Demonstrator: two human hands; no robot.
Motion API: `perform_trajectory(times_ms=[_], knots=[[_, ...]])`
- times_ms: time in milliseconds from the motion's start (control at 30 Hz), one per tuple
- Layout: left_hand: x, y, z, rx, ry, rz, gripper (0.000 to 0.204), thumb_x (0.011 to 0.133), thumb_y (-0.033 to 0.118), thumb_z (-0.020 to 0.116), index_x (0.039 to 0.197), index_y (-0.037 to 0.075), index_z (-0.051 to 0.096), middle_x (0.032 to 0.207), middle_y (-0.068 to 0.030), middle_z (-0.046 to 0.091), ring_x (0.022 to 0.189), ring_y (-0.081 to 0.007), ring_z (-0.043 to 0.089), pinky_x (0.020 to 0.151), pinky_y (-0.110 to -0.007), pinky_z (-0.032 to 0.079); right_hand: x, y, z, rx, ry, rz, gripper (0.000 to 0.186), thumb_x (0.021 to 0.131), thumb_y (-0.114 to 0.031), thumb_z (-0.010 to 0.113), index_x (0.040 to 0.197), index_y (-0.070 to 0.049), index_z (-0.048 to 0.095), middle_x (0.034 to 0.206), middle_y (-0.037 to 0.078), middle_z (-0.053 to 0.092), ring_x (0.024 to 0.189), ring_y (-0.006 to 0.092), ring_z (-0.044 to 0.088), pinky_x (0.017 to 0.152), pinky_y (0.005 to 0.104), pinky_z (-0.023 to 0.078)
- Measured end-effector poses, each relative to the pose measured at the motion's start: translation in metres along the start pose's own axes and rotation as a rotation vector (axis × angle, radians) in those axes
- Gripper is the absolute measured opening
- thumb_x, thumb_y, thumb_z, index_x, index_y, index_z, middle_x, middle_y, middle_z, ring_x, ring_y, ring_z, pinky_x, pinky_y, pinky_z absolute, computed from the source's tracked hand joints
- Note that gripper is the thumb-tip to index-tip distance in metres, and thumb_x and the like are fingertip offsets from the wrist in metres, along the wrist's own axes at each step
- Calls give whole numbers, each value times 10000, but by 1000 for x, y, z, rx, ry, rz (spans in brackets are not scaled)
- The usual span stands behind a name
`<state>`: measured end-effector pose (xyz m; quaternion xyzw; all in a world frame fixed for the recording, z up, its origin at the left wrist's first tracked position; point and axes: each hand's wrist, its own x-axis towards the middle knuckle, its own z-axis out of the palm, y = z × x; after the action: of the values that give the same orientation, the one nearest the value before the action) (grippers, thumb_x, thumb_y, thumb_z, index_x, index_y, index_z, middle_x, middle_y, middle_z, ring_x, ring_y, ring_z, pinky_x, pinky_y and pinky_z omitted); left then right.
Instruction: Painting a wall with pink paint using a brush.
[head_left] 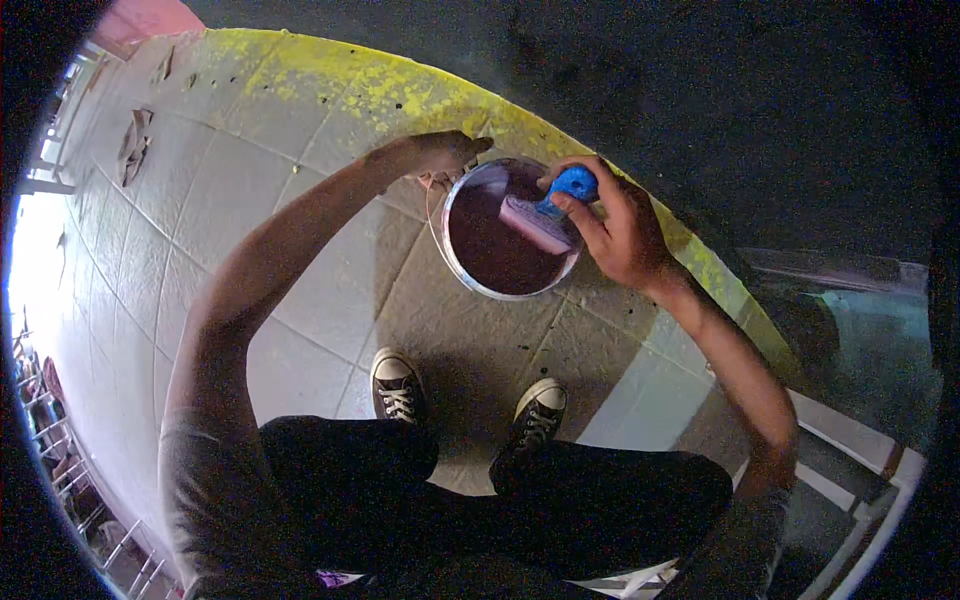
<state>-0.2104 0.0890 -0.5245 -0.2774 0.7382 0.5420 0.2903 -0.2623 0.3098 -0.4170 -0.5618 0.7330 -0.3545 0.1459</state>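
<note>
Right hand: fingers and thumb closed round the blue handle of a wide flat paintbrush. Its pinkish bristles lie left of and below those fingertips, inside the mouth of a round bucket. Dark purplish-brown liquid sits beneath and left of the same fingertips; whether the bristles dip into it or hang just above cannot be told.

Left hand: at the bucket's upper-left rim, fingers partly bent; cannot tell whether they grip rim, wire handle or neither. The wire curves down just below these fingers.

Stage (judged): brush in hand and within the bucket, so the wetting step appears under way or just done. Left over: brush not yet clear of the rim; no matching dark coat made out on the tiled floor. Patchy yellow paint lies beyond the left fingers, along the floor's edge.
</note>
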Motion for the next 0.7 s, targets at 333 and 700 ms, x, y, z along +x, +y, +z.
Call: perform_trajectory(times_ms=[333,700], knots=[[22,-39,-15,-153,-148,290,430,838,492,408,993,113,537,738,-33,537,595,-124,479,528,-267,419,-3,20,22,21,182,177,190,823,-147,527,975,-42,485,890,119,585,864,240,574,761,317,426],[26,-51,-9,-280,-67,191,308,883,363,375,948,82,484,576,-16,484,471,-91,410,433,-242,349,-16,17,30,19,48,-2,175,838,-163,522,943,-28,485,846,89,584,821,181,556,746,292,418]])
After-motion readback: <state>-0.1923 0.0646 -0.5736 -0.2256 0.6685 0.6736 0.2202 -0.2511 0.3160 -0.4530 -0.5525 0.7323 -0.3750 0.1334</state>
